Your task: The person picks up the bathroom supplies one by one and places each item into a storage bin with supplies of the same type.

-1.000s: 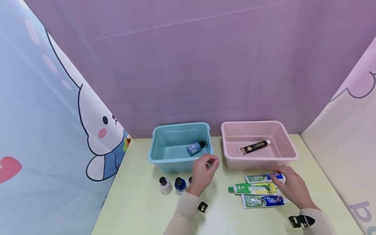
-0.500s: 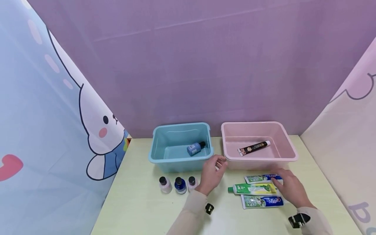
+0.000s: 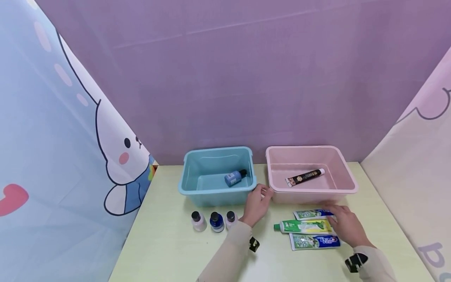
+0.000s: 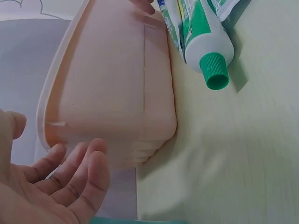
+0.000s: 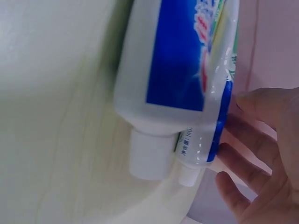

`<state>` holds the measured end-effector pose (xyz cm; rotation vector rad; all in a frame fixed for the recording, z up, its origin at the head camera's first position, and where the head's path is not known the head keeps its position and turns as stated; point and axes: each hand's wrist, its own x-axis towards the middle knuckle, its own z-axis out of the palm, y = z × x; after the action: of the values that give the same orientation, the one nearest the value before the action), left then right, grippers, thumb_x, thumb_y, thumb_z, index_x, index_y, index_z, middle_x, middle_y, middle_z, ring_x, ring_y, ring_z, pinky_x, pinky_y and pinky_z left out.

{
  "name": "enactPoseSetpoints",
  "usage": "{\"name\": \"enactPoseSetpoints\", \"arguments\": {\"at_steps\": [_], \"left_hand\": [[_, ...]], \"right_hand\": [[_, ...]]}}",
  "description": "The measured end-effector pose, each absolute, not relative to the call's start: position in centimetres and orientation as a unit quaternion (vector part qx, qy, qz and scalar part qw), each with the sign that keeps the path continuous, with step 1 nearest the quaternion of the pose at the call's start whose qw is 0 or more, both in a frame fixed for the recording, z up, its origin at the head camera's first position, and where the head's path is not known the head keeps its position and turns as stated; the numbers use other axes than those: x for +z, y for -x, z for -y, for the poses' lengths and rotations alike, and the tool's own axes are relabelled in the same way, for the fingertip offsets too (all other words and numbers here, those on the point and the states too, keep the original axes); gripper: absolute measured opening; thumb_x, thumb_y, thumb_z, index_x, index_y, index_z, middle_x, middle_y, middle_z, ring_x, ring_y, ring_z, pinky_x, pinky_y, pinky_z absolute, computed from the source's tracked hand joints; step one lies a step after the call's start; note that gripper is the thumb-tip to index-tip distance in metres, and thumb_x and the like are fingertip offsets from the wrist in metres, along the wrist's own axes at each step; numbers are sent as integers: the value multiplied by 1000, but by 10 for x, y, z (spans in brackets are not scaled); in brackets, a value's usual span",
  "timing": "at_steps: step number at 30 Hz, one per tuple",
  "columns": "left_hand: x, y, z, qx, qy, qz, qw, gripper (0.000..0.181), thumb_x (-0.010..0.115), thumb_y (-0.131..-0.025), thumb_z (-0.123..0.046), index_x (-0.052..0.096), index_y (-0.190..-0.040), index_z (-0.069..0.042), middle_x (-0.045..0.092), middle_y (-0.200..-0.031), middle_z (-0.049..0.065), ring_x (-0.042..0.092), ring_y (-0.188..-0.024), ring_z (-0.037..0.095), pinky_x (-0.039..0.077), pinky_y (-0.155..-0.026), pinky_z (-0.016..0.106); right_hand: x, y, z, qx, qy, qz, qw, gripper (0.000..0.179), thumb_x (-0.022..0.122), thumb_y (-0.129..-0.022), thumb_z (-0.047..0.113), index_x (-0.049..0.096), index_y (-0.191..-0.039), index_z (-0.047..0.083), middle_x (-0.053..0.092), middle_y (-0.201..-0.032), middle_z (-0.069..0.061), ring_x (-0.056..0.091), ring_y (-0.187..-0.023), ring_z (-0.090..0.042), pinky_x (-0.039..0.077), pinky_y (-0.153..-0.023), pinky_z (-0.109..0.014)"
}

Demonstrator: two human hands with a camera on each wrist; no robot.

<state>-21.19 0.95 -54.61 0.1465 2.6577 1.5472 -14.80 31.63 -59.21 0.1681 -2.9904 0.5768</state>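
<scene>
My right hand (image 3: 349,225) reaches over the cap end of the farthest toothpaste tube (image 3: 310,214), a blue-and-green one. In the right wrist view its thumb and fingers are spread, fingertips right at that tube's blue edge (image 5: 222,121). A green-and-yellow toothpaste tube (image 3: 303,226) lies in the middle, and another blue-and-green toothpaste tube (image 3: 314,241) is nearest. Beside the front left corner of the pink bin (image 3: 311,197), my left hand (image 3: 257,205) hovers with loosely bent fingers and nothing in them. A black toothpaste tube (image 3: 304,178) rests inside the pink bin.
Left of the pink bin stands a blue bin (image 3: 218,199) with a blue bottle (image 3: 233,179) lying in it. Before it, a white bottle (image 3: 199,223), a dark blue bottle (image 3: 216,224) and another white bottle (image 3: 230,222) stand in a row. A purple cloth (image 3: 225,78) hangs behind.
My left hand has moved right, from the blue bin's front to the pink bin's corner, uncovering the rightmost white bottle. My right hand has shifted slightly left and down over the farthest tube's end.
</scene>
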Motion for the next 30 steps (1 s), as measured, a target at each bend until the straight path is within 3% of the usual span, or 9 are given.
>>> {"name": "enactPoseSetpoints", "arguments": {"at_steps": [9, 16, 23, 30], "left_hand": [[-553, 224, -24, 529, -29, -847, 39, 33, 46, -107, -49, 59, -113, -19, 66, -96, -2, 58, -83, 9, 49, -72, 26], [-562, 230, -34, 572, 1, -818, 54, 36, 42, -107, -53, 58, -114, -21, 61, -92, -3, 55, -78, 10, 48, -69, 26], [-566, 234, -36, 614, -6, -788, 44, 30, 44, -107, -51, 56, -108, -23, 59, -92, -3, 57, -81, 12, 49, -68, 25], [-567, 235, -39, 666, -5, -745, 47, 28, 47, -107, -47, 55, -104, -20, 59, -90, -3, 59, -82, 15, 50, -70, 27]], "right_hand": [[-601, 151, -319, 151, -83, 982, 73, 37, 75, -86, 8, 70, -122, 0, 66, -129, -25, 55, -117, -49, 46, -93, -67], [-607, 155, -319, 123, -75, 988, 54, 44, 79, -84, 11, 68, -126, 2, 65, -131, -24, 54, -117, -49, 46, -91, -69], [-607, 160, -318, 105, -70, 991, 37, 45, 77, -87, 11, 66, -130, 3, 62, -136, -24, 53, -121, -50, 42, -94, -73], [-608, 161, -322, 99, -89, 990, 41, 40, 77, -86, 7, 69, -124, 4, 65, -131, -24, 58, -113, -50, 45, -89, -71]]}}
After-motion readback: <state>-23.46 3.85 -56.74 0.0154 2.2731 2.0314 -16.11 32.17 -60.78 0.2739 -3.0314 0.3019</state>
